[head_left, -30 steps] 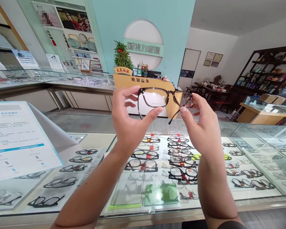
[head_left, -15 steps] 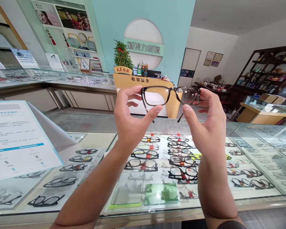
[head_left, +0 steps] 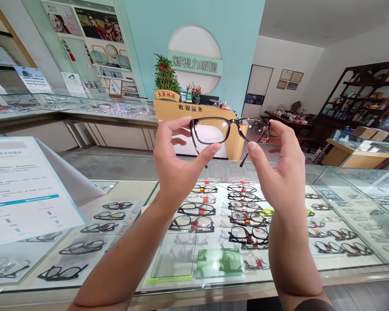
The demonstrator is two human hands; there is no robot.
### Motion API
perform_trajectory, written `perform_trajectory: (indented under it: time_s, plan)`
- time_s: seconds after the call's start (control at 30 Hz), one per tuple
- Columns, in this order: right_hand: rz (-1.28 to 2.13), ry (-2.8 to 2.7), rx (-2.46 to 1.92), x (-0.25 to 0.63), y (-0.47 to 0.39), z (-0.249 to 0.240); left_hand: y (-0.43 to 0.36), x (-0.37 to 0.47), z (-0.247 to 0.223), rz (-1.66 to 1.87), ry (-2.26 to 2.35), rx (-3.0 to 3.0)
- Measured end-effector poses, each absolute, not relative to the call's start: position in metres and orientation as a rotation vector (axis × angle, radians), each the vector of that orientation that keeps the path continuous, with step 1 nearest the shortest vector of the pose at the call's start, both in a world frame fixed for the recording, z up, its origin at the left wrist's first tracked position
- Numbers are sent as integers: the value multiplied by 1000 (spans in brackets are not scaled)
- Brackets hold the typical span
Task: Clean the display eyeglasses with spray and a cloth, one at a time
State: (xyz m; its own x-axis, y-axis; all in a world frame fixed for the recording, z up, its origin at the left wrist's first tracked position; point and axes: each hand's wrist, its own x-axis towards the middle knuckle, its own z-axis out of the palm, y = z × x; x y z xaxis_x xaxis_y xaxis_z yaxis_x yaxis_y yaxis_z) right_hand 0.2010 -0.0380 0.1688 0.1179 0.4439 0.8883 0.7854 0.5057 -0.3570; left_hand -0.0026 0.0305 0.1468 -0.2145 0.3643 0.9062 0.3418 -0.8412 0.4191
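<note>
A pair of dark-framed eyeglasses (head_left: 233,122) is held up above the glass counter, its lenses upright and its temple arms unfolded. My left hand (head_left: 178,160) grips the frame's left end, fingers behind it and the thumb below the left lens. At the right end, my right hand (head_left: 278,162) has hold of the frame, with the thumb under the right lens. Below, rows of eyeglasses (head_left: 249,236) lie inside the display case (head_left: 168,287), some with red tags.
A printed sign (head_left: 22,190) stands on the counter at the left. A green card (head_left: 219,262) is near the front edge. Beyond are a wooden cashier desk (head_left: 235,147), a potted plant (head_left: 165,75) and dark shelves (head_left: 346,86) at the right.
The eyeglasses and both hands have shifted very slightly to the left. The grip of both hands is the same.
</note>
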Motion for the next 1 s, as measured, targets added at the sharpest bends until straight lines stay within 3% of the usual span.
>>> perform_trajectory:
  time_s: [1.0]
  plan:
    - [-264,-1544,-1159,198,-37,170,23,-4,150,2365,875,2009]
